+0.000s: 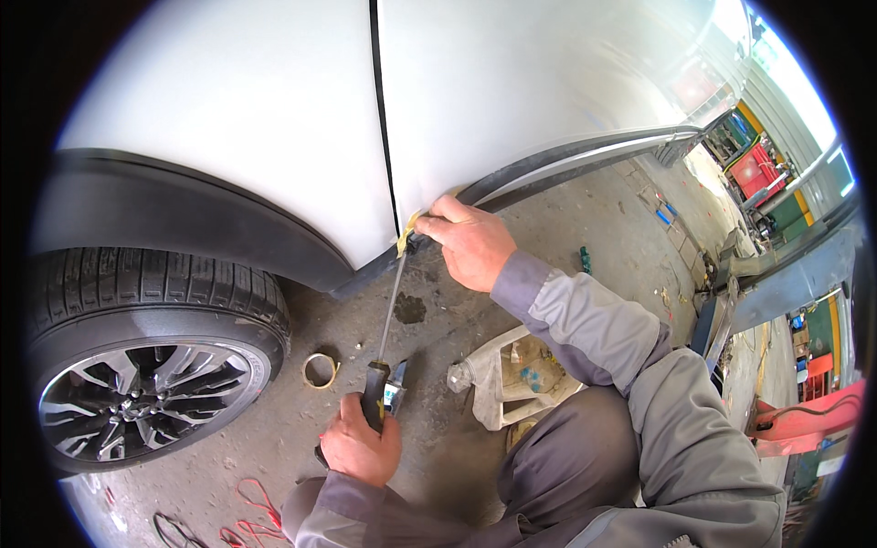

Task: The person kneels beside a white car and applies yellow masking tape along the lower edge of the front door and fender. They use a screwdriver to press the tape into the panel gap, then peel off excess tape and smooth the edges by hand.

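My left hand (363,440) is closed round the dark handle of a long screwdriver (391,310). Its shaft slants up toward the bottom of the seam between two white car panels (475,100). At that lower corner my right hand (470,239) pinches a crumpled yellowish strip of tape (406,237). The screwdriver's tip meets the strip there; whether it goes under the panel edge is hidden. Behind the handle lies a small blue and white item (393,395), partly covered. A dark end of something shows below my left hand, too hidden to name.
The car's wheel (146,402) and black arch trim (183,205) stand at the left. A roll of tape (321,370) lies on the concrete floor. Beside my knee is a dirty white plastic stool (493,384). Red cable (260,511) lies lower left; a red metal arm (813,420) juts in at right.
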Demonstrator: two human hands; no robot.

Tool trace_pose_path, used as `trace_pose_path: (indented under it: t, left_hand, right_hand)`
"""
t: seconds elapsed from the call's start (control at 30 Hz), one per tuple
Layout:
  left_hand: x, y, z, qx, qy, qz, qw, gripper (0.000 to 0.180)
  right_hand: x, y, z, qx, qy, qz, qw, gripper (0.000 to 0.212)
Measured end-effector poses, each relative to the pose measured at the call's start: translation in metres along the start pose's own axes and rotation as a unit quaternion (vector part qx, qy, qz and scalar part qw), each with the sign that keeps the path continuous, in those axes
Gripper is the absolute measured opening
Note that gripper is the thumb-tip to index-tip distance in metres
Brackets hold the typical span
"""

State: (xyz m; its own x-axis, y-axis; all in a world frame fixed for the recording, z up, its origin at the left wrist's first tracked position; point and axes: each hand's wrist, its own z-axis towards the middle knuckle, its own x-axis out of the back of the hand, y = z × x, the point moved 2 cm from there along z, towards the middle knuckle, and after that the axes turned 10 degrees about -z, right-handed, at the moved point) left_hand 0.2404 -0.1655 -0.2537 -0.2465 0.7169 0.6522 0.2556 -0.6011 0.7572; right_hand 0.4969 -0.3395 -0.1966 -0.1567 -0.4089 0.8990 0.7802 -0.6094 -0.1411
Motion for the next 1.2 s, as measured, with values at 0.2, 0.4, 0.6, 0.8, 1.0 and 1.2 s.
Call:
trace_pose_path:
  t: [0.2,0.4,0.6,0.8,1.0,1.2]
  left_hand:
    - [0.002,0.008,-0.003,0.028,-0.022,-0.132,0.991,0.033]
    - [0.006,0.016,-0.004,0.092,-0.059,-0.226,0.968,0.031]
    - [0.002,0.017,-0.004,0.178,-0.11,-0.339,0.917,0.028]
    - [0.002,0.028,-0.006,0.239,-0.134,-0.446,0.852,0.018]
    - [0.004,0.037,-0.007,0.225,-0.129,-0.451,0.854,0.015]
    - [0.003,0.041,-0.008,0.236,-0.128,-0.47,0.841,0.016]
  right_hand:
    - [0.002,-0.002,0.001,0.016,0.02,-0.013,1.0,0.036]
    - [0.001,-0.001,0.0,0.015,0.024,-0.003,1.0,0.034]
    - [-0.002,0.001,0.0,0.003,0.007,0.014,1.0,0.032]
    - [0.002,0.0,0.0,0.019,0.004,-0.01,1.0,0.035]
    - [0.003,-0.001,0.0,0.022,0.009,-0.005,1.0,0.035]
    - [0.003,-0.002,0.0,0.019,0.014,-0.006,1.0,0.034]
